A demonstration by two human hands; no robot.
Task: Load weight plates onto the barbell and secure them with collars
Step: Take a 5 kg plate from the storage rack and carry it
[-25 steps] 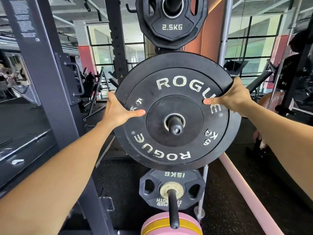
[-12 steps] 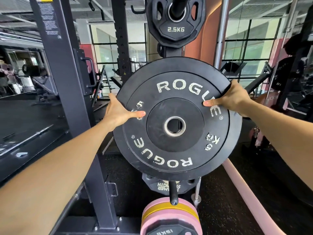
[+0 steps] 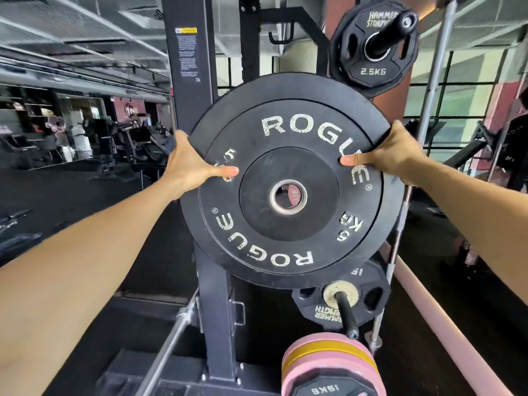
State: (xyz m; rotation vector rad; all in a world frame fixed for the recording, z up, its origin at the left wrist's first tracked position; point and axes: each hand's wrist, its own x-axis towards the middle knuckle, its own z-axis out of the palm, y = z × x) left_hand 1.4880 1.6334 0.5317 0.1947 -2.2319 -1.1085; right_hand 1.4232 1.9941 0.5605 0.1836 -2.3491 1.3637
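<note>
A black 5 kg bumper plate (image 3: 288, 232) marked ROGUE hangs upright in the air in front of me. My left hand (image 3: 188, 164) grips its left rim, thumb across the face. My right hand (image 3: 385, 155) grips the upper right rim, thumb on the lettering. The plate's centre hole is empty and I see through it. A steel barbell shaft (image 3: 168, 347) runs low at the left of the rack upright. No collar is in view.
The black rack upright (image 3: 217, 310) stands behind the plate. A 2.5 kg plate (image 3: 371, 70) sits on an upper storage peg, a 15 kg plate (image 3: 323, 310) on a lower peg, pink and yellow plates (image 3: 328, 364) below. A pink padded bar (image 3: 445, 332) slants at right.
The plate has come off its storage peg and moved left with both hands; its hole now shows open space. My view has swung left, bringing the rack upright behind it.
</note>
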